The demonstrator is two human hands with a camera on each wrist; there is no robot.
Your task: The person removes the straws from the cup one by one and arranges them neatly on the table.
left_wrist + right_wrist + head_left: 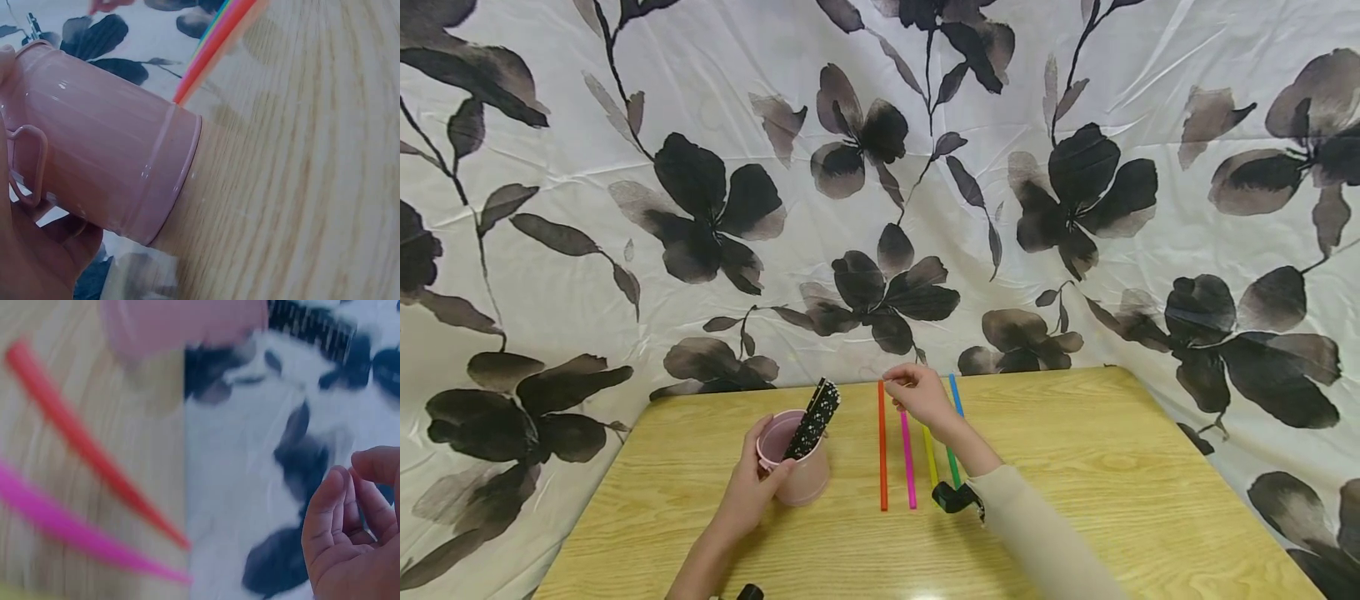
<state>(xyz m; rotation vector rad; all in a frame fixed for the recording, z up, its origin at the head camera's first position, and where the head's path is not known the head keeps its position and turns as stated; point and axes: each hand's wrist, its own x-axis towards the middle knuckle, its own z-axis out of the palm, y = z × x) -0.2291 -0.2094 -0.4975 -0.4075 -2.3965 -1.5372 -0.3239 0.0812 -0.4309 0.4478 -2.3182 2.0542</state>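
Observation:
My left hand (751, 487) grips a pink bucket (805, 483) at its side and rim; the bucket tilts above the wooden table. A long black, white-speckled thing (812, 421) stands in it, its top poking out past the rim. My right hand (921, 396) hovers over the far ends of several thin coloured sticks, like straws, fingers loosely bent, thumb tip near the index tip, nothing between them in the right wrist view. Red (883, 450), pink (908, 462), yellow (932, 458), green (953, 468) and blue (955, 392) sticks lie side by side, some partly hidden by the right forearm.
The wooden table (1097, 467) ends at a floral cloth (865, 225) hanging behind and at both sides. A black wrist-camera piece (953, 497) shows by the right sleeve (1037, 525), over the near ends of the sticks.

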